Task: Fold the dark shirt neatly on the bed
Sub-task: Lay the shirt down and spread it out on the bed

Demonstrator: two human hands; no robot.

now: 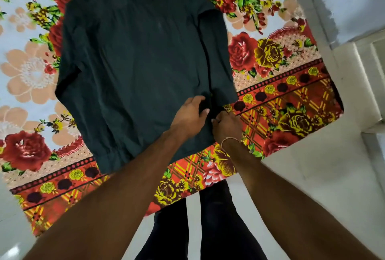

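Observation:
The dark shirt (135, 68) lies spread flat on the bed (281, 101), collar at the far end and hem toward me. Its right sleeve is folded in along the right side. My left hand (190, 114) grips a fold of dark cloth near the lower right part of the shirt, thumb and fingers curled round it. Right beside it, my right hand (226, 124) pinches the shirt's lower right edge where the sleeve end meets the hem. A thin bangle sits on my right wrist.
The bed carries a floral sheet with red and yellow roses and an orange checked border (291, 114). Its near edge and right corner drop to a pale tiled floor (312, 176). My dark-trousered legs (208, 228) stand against the bed's edge. A white wall ledge (358, 61) runs at the right.

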